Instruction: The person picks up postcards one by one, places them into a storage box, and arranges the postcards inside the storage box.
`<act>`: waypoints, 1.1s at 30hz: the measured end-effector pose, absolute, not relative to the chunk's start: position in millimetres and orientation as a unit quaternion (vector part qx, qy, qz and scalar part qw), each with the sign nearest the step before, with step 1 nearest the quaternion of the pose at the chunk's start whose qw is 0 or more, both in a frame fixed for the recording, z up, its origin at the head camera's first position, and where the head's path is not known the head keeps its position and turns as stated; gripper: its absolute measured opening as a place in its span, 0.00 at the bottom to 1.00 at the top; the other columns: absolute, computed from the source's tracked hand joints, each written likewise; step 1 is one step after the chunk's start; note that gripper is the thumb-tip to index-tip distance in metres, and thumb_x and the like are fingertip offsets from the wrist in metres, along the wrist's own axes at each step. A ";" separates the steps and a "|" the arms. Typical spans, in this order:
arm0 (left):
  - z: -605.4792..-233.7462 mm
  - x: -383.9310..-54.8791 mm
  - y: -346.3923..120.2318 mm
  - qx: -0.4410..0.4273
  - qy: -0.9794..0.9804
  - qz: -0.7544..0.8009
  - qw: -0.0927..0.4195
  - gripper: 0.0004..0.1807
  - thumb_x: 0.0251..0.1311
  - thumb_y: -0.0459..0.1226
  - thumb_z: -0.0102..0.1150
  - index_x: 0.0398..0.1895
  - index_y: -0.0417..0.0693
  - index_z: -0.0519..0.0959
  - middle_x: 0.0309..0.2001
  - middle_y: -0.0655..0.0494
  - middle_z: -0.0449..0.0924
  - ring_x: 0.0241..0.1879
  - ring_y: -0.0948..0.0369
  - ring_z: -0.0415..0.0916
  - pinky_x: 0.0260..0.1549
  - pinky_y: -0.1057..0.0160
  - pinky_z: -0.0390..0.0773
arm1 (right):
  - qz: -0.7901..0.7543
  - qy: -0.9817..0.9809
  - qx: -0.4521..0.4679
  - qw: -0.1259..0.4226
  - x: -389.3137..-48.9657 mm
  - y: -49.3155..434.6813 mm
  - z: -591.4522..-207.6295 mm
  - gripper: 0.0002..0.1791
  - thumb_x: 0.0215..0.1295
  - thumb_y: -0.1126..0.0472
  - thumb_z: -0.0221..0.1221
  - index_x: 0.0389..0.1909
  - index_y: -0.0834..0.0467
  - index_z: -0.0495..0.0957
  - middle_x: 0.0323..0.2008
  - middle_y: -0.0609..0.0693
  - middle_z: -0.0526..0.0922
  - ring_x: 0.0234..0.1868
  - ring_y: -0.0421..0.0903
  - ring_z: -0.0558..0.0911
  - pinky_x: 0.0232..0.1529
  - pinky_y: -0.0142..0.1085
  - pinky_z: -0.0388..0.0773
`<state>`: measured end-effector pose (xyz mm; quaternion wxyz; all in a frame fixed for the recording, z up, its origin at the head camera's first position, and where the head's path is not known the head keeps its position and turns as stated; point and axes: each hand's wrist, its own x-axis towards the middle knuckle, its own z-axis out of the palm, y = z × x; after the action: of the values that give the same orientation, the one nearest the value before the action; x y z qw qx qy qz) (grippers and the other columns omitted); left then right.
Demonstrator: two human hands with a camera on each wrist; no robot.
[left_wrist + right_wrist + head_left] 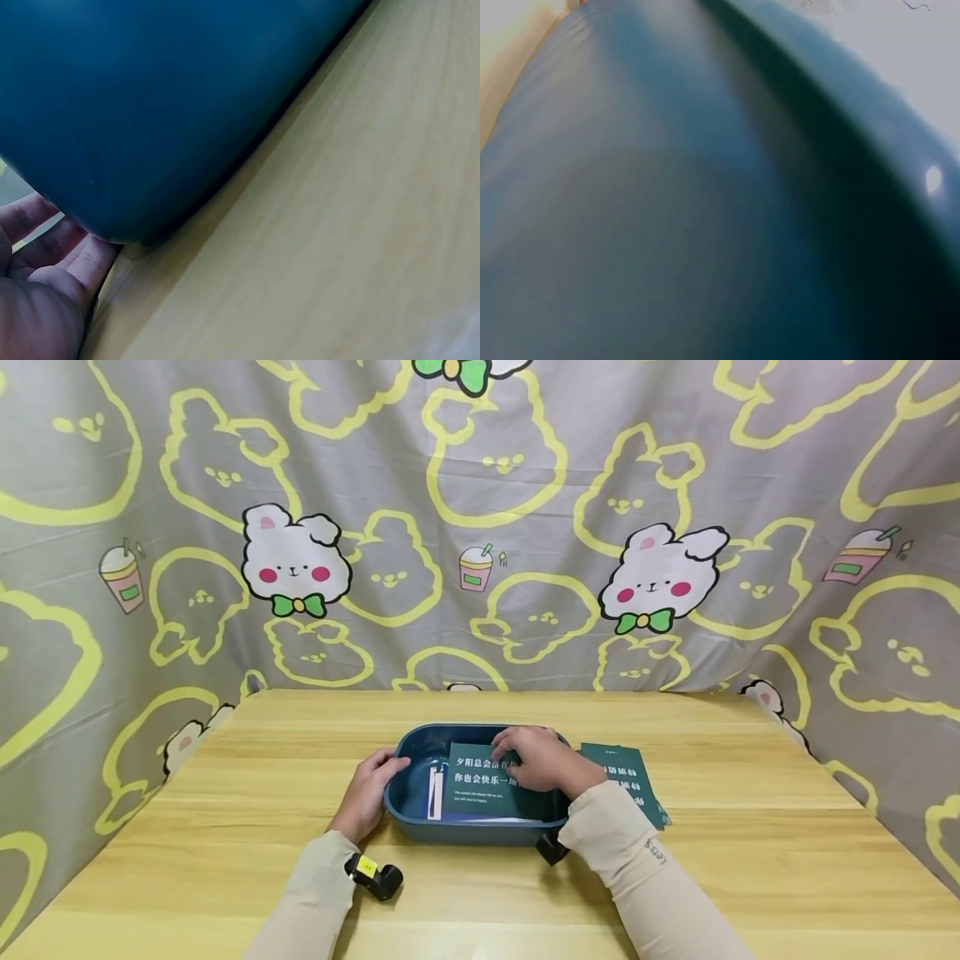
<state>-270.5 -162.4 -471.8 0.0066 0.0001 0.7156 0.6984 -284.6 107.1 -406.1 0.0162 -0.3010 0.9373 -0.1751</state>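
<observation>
A dark blue oval-cornered plastic basin [480,835] stands on the table with several cards inside. On top lies a green card [480,802] with white lettering. My left hand [367,789] holds the basin's left end, thumb over the rim and fingers along the outside; the left wrist view shows its fingers [90,259] at the basin's lower corner. Over the right part of the green card, my right hand [543,760] reaches into the basin with loosely bent fingers. The basin wall [630,225] fills the right wrist view, blurred.
A few green cards [611,764] with white print lie on the wooden table [300,752] just right of the basin, partly behind the right forearm. White-and-blue card edges [435,793] show at the basin's left inside. A patterned curtain [397,468] hangs behind the table.
</observation>
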 end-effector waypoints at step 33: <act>-470.6 -270.7 -161.8 -0.002 0.715 0.699 0.007 0.21 0.70 0.39 0.50 0.59 0.31 0.69 0.59 0.39 0.69 0.55 0.50 0.69 0.53 0.59 0.74 | -0.189 0.930 -0.294 0.114 -285.1 114.9 -402.5 0.14 0.66 0.72 0.55 0.49 0.59 0.79 0.40 0.48 0.82 0.44 0.46 0.81 0.44 0.41 0.77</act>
<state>-270.7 -161.8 -470.6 0.0066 -0.0017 0.7148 0.6993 -285.1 114.9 -402.5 0.1143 -0.2939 0.9301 -0.1885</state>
